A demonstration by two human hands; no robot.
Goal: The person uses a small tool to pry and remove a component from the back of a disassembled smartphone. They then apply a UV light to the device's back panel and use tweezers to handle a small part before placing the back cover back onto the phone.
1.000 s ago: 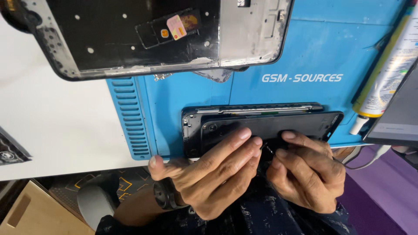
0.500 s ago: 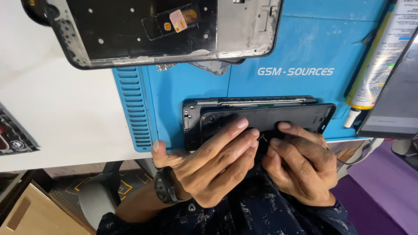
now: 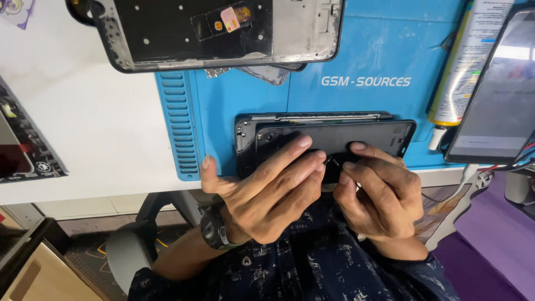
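Down in the middle of the frame, a dark phone point(image 3: 329, 139) lies on a blue mat point(image 3: 379, 50), its long side running left to right, at the near edge of a white table point(image 3: 95, 134). It looks like two layers, a black panel sitting slightly off a frame beneath.

Left hand point(image 3: 267, 189): fingers stretched flat and close together over the phone's lower left part, thumb spread out to the left over the mat's edge. It presses rather than grips; a dark watch point(image 3: 214, 228) sits on the wrist.

Right hand point(image 3: 379, 192): fingers curled narrow, tips pinched at the phone's lower edge right beside the left fingertips. Whether something small sits between them I cannot tell.

Across the top of the frame, a second opened phone shell point(image 3: 223, 30) lies, black inside with a grey metal end. At the upper right stands a glue tube point(image 3: 465, 61) with a white nozzle, just beside a tablet point(image 3: 501, 95) with a lit screen at the right edge. At the left edge lies a dark printed card point(image 3: 25, 145).
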